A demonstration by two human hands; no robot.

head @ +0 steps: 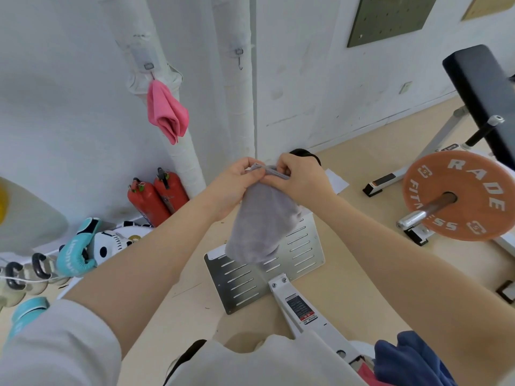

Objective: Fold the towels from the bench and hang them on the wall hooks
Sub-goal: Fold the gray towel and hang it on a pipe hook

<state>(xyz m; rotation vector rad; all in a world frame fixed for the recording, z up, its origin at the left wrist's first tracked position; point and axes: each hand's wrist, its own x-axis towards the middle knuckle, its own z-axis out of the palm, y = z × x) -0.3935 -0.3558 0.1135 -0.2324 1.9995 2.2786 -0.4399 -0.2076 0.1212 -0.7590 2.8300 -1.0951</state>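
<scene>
A folded grey towel [260, 227] hangs in the air in front of me. My left hand [234, 188] and my right hand [302, 178] both pinch its top edge, close together. A pink towel [167, 111] hangs from a hook [149, 66] on the left white pipe. A second hook [239, 58] on the right pipe is bare. A dark blue towel [409, 358] and a bit of pink cloth lie at the bottom right, by the bench.
Two red fire extinguishers [156, 196] stand by the wall. Boxing gloves [78, 252] and kettlebells [25, 274] lie at the left. A slotted metal plate [250, 285] lies on the floor below the towel. An orange weight plate [459, 195] on a bar and a black bench pad [482, 87] stand at the right.
</scene>
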